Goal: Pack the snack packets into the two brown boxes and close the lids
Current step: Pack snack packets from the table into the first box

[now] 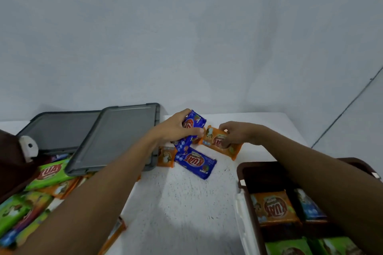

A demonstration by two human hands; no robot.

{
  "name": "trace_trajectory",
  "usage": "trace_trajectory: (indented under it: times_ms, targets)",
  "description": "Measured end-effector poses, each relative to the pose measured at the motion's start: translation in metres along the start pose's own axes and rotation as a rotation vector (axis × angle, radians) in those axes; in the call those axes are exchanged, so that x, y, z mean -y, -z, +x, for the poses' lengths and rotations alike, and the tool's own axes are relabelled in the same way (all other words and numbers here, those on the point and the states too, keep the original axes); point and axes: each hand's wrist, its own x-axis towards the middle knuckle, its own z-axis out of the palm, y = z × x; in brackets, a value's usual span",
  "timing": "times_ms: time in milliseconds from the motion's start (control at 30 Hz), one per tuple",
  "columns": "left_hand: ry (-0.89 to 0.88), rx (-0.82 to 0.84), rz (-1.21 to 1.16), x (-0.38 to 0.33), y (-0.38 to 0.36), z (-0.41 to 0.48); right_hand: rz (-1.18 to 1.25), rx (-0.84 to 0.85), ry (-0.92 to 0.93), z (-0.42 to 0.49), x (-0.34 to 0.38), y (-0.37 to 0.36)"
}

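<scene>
Grey lids [116, 136] were laid aside, presumably for open access. The right brown box [240, 168] was part-filled. Over the table [186, 203] beyond it, a blue packet [196, 121] was gripped by the left hand [176, 129] and an orange packet [217, 144] pinched by the right hand [238, 132], likely for boxing.

**Dim, blue-grey light through a soft wide-angle lens**

The light is dull and cool, and the wall [186, 37] is an even grey. A brighter pool falls on the middle of the white table [182, 203] and fades outward. The forearms [103, 192] look dark, and the inside of the brown box [259, 176] lies in deep shadow. Focus is soft: the blue packet [196, 120] gripped by the left hand [178, 128] and the orange packet [211, 136] pinched by the right hand [238, 132] show smeared print. The green packets [14, 211] at lower left are blurred and stretched.
</scene>
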Motion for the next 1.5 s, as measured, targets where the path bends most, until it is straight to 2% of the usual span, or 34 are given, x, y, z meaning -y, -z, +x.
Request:
trace_trajectory:
  times_ms: [167, 300, 567, 667, 767, 900, 1033, 1167, 1267, 1300, 1367, 1433, 1500]
  targets:
    - [0.028, -0.007, -0.226, -0.020, -0.002, -0.004, 0.409, -0.046, 0.060, -0.036, -0.004, 0.027]
    - [0.080, -0.033, -0.371, -0.036, -0.013, -0.011, 0.583, -0.060, 0.143, -0.071, -0.013, 0.041]
    - [-0.036, -0.053, -0.158, -0.114, -0.073, -0.051, 0.577, -0.078, 0.265, -0.170, -0.077, 0.054]
    - [-0.049, -0.004, -0.074, -0.142, -0.108, -0.069, 0.435, -0.033, 0.306, -0.207, -0.113, 0.053]
    - [-0.098, 0.151, 0.135, -0.157, -0.150, -0.079, 0.097, 0.028, 0.277, -0.225, -0.143, 0.039]
    - [-0.147, 0.243, 0.442, -0.147, -0.201, -0.074, -0.333, -0.109, 0.286, -0.220, -0.166, 0.015]
    - [-0.067, 0.201, 0.657, -0.124, -0.226, -0.064, -0.383, -0.133, 0.330, -0.209, -0.176, 0.007]
    - [-0.107, 0.032, 0.965, -0.117, -0.235, -0.062, -0.537, -0.386, 0.324, -0.203, -0.182, -0.003]
    - [-0.187, -0.090, 1.077, -0.113, -0.240, -0.060, -0.651, -0.533, 0.388, -0.203, -0.188, -0.008]
    - [-0.187, -0.089, 1.060, -0.112, -0.239, -0.060, -0.649, -0.540, 0.412, -0.203, -0.189, -0.008]
    - [-0.128, -0.001, 1.006, -0.114, -0.236, -0.061, -0.534, -0.432, 0.413, -0.205, -0.190, -0.007]
    - [-0.070, 0.086, 1.033, -0.118, -0.234, -0.062, -0.469, -0.299, 0.375, -0.204, -0.189, -0.006]
    - [-0.046, 0.099, 1.080, -0.120, -0.234, -0.062, -0.457, -0.272, 0.365, -0.201, -0.187, -0.004]
